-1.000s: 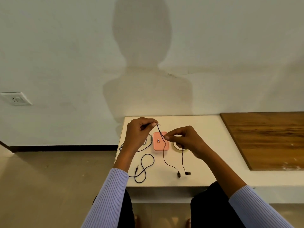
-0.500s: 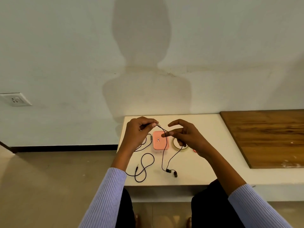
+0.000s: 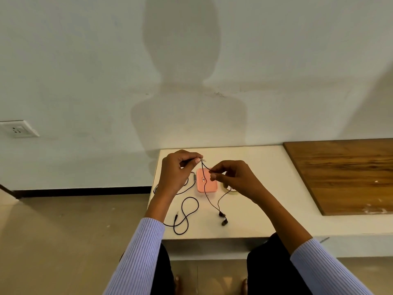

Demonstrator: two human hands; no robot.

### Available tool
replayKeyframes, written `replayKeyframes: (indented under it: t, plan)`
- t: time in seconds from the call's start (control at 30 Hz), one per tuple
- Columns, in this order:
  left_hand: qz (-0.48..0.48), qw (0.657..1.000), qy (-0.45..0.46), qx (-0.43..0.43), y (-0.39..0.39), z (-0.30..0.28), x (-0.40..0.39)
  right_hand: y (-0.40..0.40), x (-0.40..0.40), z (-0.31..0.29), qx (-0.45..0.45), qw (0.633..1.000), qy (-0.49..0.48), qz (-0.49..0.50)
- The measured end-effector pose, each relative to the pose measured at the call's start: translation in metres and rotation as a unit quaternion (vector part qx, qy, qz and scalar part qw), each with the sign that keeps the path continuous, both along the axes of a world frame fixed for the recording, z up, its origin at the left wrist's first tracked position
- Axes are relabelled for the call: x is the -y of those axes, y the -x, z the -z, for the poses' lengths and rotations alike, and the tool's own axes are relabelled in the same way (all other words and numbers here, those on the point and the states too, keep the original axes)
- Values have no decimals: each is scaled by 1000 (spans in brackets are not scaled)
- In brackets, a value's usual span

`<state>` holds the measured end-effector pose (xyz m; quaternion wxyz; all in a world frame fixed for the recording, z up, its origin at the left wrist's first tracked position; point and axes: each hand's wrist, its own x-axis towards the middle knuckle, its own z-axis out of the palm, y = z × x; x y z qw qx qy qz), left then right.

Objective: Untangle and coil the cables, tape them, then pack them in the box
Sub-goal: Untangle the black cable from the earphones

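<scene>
A table [image 3: 244, 228] fills the centre and right of the frame, a wooden board [image 3: 348, 175] lying on its right part. Near mid-frame a box [image 3: 209, 186] sits on the table, with a tape roll [image 3: 230, 189] just right of it. Below and left of the box an audio cable [image 3: 187, 218] lies looped. Two earbuds [image 3: 222, 218] rest below the box. A wall socket [image 3: 18, 128] is at far left.

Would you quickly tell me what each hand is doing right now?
Left hand: pinching the earphone cable near its top.
Right hand: pinching the same cable lower down.
</scene>
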<state>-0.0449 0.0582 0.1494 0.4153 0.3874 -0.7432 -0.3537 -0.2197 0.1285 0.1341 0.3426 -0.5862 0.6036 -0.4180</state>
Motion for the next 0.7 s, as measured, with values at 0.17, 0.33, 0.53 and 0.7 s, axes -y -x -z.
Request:
replayKeyframes:
  t: [0.17, 0.33, 0.53, 0.7]
  plan:
    - [-13, 1000, 10, 15, 4, 2, -2, -12, 2, 9, -110, 985, 73, 109]
    - [-16, 999, 20, 20, 9, 3, -4, -27, 7, 17, -182, 956, 179, 144]
    - [-17, 999, 26, 25, 10, 3, -4, -32, 10, 20, -142, 959, 170, 174]
    - [-17, 999, 27, 28, 9, 3, -4, -25, 12, 20, -54, 976, 132, 164]
